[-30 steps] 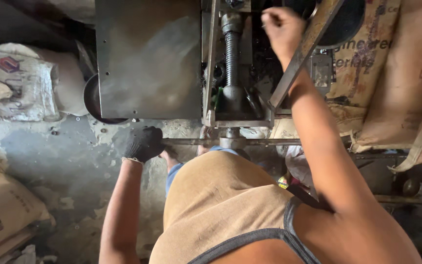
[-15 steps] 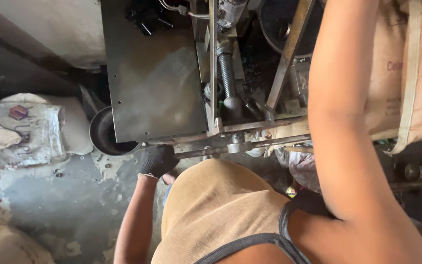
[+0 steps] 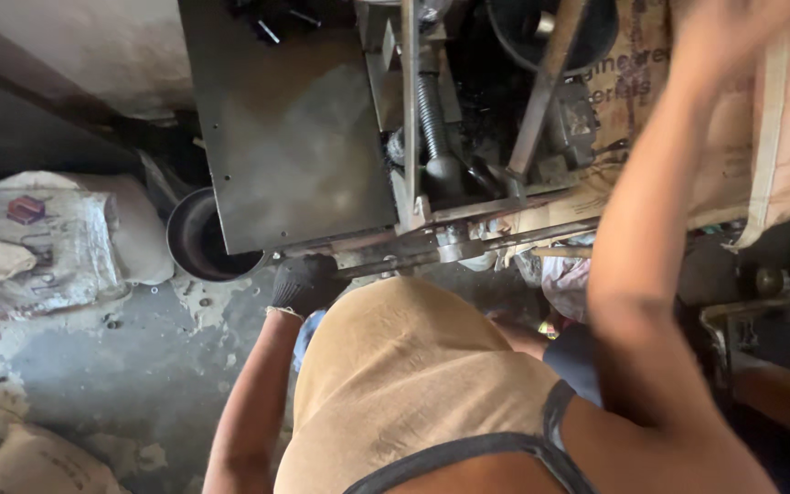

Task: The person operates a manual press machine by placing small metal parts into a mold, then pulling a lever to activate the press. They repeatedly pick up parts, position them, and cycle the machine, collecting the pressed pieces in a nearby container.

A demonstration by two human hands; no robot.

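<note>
My left hand (image 3: 304,284), in a black glove, is closed around the left end of a horizontal metal rod (image 3: 386,265) at the lower edge of a dark metal machine (image 3: 294,137). My right hand (image 3: 733,37) is raised at the top right, blurred, in front of brown sacks and clear of the slanted metal lever (image 3: 541,101). Whether its fingers are apart or closed does not show. A threaded screw shaft (image 3: 432,110) runs down the middle of the machine. My tan shirt fills the lower centre.
A black round pan (image 3: 198,242) sits on the floor under the machine's left corner. White printed sacks (image 3: 38,238) lie at the left, brown sacks (image 3: 779,137) hang at the right. The concrete floor (image 3: 121,366) is stained. Dark metal parts (image 3: 742,311) stand at the right.
My right hand has let go of the slanted lever and swung up and to the right. The view has shifted; my gloved left hand stays on the rod.
</note>
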